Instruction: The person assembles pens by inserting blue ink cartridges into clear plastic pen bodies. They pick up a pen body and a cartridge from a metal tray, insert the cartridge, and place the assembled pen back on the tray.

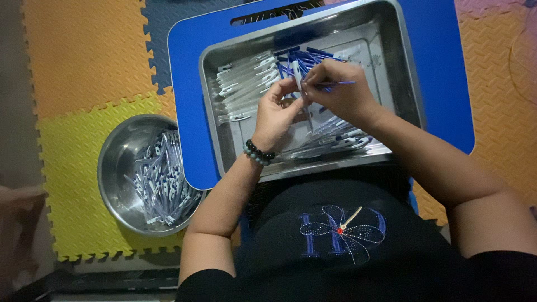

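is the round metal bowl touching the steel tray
Apart. The head view shows the round bowl on the foam mat, with the blue board's edge separating it from the steel tray.

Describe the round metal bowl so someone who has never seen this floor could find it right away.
Start at the blue board that carries the rectangular steel tray under both hands. Look just off that board's edge, on the yellow foam floor tile: the bowl sits there, holding a heap of clear pens with blue tips. Unlike the tray, it is round, and no hand touches it.

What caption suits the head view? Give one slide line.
Both hands, left hand and right hand, join a thin blue pen refill over a rectangular steel tray; round steel bowl alongside.
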